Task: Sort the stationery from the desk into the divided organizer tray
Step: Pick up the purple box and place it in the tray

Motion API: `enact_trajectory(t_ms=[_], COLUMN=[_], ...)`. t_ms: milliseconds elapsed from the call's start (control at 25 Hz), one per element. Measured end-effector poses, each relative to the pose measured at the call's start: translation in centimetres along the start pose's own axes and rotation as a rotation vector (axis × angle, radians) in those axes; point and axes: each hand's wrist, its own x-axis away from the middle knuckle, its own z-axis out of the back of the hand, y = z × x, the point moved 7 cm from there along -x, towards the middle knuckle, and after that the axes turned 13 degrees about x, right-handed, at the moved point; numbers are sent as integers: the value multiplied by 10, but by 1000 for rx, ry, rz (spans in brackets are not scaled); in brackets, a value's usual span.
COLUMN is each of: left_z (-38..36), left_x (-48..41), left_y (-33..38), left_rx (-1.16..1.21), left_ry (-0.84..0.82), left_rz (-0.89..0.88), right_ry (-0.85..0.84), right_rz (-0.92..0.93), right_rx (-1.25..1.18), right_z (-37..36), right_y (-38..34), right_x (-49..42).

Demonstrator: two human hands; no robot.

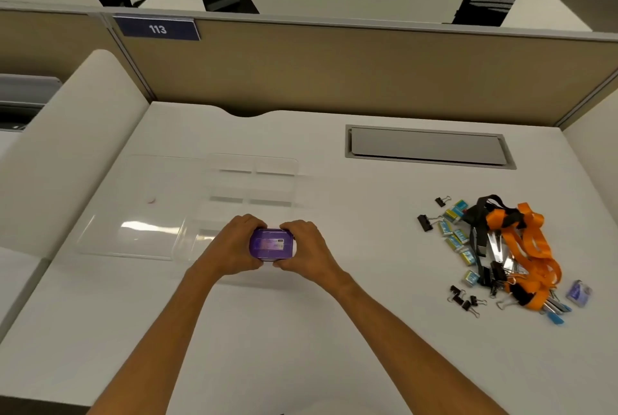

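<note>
Over the near end of the clear organizer tray (295,165), both hands meet around a small purple box (271,245). The left hand (234,247) grips its left end and the right hand (302,249) its right end, with the fingers (250,223) curled over the far edge and the thumbs closing on the near side, so neither hand is free. The step in hand looks like placing this box into one of the tray's nearest compartments. Because the tray is transparent and the hands cover that part, I cannot tell which compartment it is or whether the box already rests on the tray floor. Just left of the tray lies a clear flat panel (140,230), probably its lid, which overlaps the tray's left side. The far compartments show nothing in them. Nearly all the sorting remains, to judge from the heap well apart on the right of the desk (334,341): orange lanyards (531,240) tangled with a black strap, black binder clips (424,222) scattered around them, small staple boxes (455,242) along the left of the heap, and a second purple box (579,293) at its right edge. The next move calls for lowering the box squarely between the dividers, letting go with both hands, then reaching right across the desk for another item. The loose clips or staple boxes would be easier to lift first than the knotted lanyards.
</note>
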Motion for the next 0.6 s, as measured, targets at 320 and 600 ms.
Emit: enact_trajectory(t_ms=[320,600], left_z=[-1,-15], left_x=[-16,-34], left_y=[-25,-28], left_rx=[-127,-243], left_ry=[-124,-239], left_rz=[-4,14], right_ry=[23,54], right_rz=[-42,-121], right_rx=[198,122], right_z=[-17,-5], right_y=[-4,19], right_x=[-12,4])
